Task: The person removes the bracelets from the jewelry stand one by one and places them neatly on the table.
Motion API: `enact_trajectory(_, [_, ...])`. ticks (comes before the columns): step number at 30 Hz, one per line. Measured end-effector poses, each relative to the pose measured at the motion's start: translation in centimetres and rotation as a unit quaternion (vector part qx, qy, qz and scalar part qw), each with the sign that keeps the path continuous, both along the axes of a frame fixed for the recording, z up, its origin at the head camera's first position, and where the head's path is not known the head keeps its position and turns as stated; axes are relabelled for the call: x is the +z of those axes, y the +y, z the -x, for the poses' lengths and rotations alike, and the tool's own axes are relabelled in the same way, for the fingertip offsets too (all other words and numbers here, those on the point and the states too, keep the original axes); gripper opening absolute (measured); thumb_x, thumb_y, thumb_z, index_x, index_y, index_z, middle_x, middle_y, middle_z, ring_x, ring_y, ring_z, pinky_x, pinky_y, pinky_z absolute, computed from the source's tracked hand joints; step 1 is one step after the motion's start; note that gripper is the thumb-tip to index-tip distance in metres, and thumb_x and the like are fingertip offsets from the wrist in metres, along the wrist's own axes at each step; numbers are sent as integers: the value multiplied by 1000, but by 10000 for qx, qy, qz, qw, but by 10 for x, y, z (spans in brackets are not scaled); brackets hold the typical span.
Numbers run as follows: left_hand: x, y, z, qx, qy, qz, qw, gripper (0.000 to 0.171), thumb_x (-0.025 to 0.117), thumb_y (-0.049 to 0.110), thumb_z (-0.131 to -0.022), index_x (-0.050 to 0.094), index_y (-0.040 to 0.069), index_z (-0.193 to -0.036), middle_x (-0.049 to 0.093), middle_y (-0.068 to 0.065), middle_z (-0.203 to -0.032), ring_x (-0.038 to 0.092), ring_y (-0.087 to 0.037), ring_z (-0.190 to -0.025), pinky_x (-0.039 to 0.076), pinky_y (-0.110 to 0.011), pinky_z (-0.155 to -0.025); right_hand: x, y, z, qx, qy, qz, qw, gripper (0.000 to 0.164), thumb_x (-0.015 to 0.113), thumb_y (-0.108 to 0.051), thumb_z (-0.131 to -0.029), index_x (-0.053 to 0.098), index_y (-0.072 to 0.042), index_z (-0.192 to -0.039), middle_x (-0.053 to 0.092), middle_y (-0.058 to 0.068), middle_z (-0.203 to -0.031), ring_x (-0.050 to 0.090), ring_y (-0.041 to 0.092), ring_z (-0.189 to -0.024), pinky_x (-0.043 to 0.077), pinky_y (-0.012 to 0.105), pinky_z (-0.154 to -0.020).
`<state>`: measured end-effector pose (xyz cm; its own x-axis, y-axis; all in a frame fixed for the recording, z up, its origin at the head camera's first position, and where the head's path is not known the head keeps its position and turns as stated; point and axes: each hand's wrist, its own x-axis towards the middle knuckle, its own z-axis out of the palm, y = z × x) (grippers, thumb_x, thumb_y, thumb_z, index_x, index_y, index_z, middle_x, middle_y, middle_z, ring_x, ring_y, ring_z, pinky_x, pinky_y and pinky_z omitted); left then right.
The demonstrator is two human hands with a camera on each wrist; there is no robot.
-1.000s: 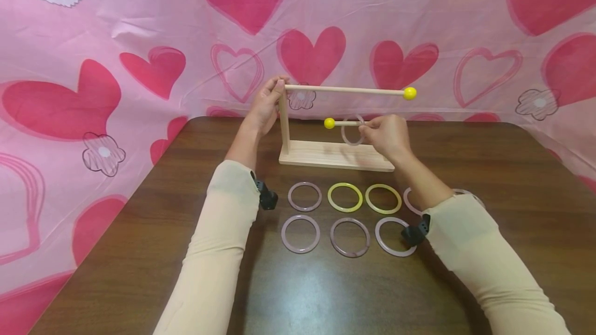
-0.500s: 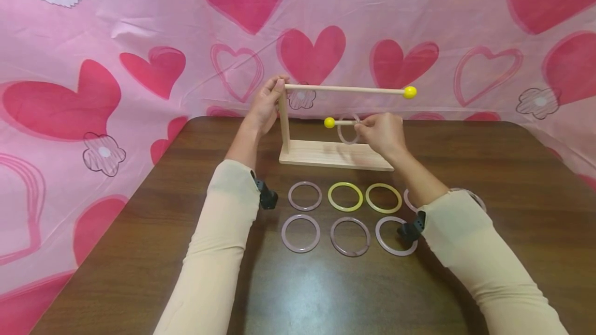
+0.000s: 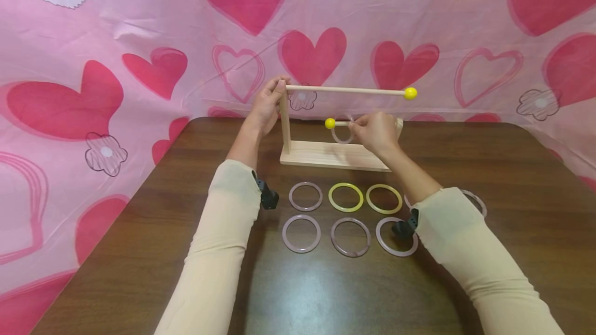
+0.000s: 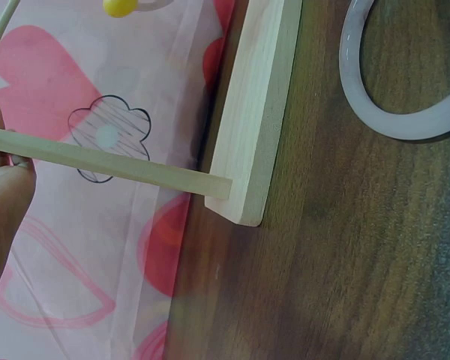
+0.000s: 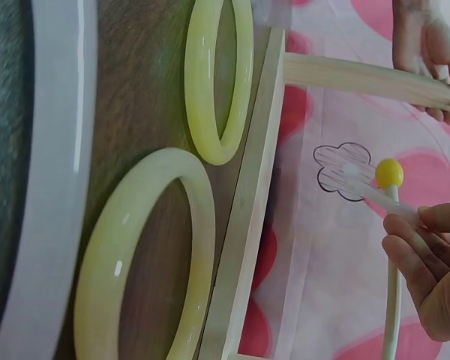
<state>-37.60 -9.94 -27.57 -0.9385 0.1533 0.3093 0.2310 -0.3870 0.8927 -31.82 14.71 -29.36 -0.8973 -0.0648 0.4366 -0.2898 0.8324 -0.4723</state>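
Observation:
A wooden bangle stand has a flat base (image 3: 326, 156), a tall left post (image 3: 285, 128), an upper rod (image 3: 344, 89) and a lower rod (image 3: 341, 123), each rod tipped with a yellow ball. My left hand (image 3: 267, 105) grips the top of the tall post. Between thumb and fingers, my right hand (image 3: 379, 131) pinches a pale translucent bangle (image 3: 342, 142), which hangs around the lower rod close to its yellow ball (image 3: 330, 123). The right wrist view shows that bangle (image 5: 376, 199) edge-on just below the ball. My right hand covers part of the lower rod and its short post (image 3: 399, 127).
Two rows of bangles lie in front of the stand on the dark wooden table (image 3: 298, 293): a yellow bangle (image 3: 346, 211), a pale yellow bangle (image 3: 384, 213) and several lilac ones, including a lilac bangle (image 3: 301, 251). My right forearm partly hides those at right. A pink heart-patterned cloth (image 3: 223, 25) hangs behind.
My right hand has moved left along the lower rod, bringing the pale bangle nearer the yellow ball. The left hand keeps its grip on the post.

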Motion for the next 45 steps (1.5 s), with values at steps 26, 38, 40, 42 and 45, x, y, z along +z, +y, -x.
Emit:
enact_trajectory(26, [-1,2,0,-32,32,96,9999,12,42,17,-99,54,19,-99,52,1,-90,43,-16,-92,33,-27,-80,4,-11,-6,351,6,330,9988,18,62,-16,-86,74,-1,-88,69,10,-75,58,18,-63,41,27,-53])
enact_trajectory(38, [-1,0,0,-40,39,65,10000,12,43,17,-98,55,18,-98,53,0,-88,43,-17,-92,35,-24,-79,6,-13,-15,401,-33,258,9989,19,63,-19,-86,74,-4,-88,70,8,-77,60,19,-68,42,29,-55])
enact_trajectory(40, [-1,0,0,-35,45,47,10000,12,43,17,-98,55,18,-98,53,0,-88,43,-17,-92,35,-24,-79,6,-12,-16,413,-12,293,9987,18,64,-19,-86,74,-4,-87,70,8,-76,61,19,-68,42,31,-56])
enact_trajectory(42, [-1,0,0,-45,41,17,10000,12,43,16,-98,55,18,-97,53,0,-88,43,-17,-92,34,-25,-80,5,-11,-16,464,21,334,9984,17,64,-17,-86,74,-3,-86,69,8,-73,62,20,-69,43,32,-58])
enact_trajectory(45, [-1,0,0,-55,36,22,10000,12,43,17,-98,55,18,-97,53,-1,-88,43,-16,-90,34,-24,-77,4,-8,-17,555,73,395,9976,17,63,-15,-85,74,-2,-85,69,9,-70,64,21,-67,43,33,-60])
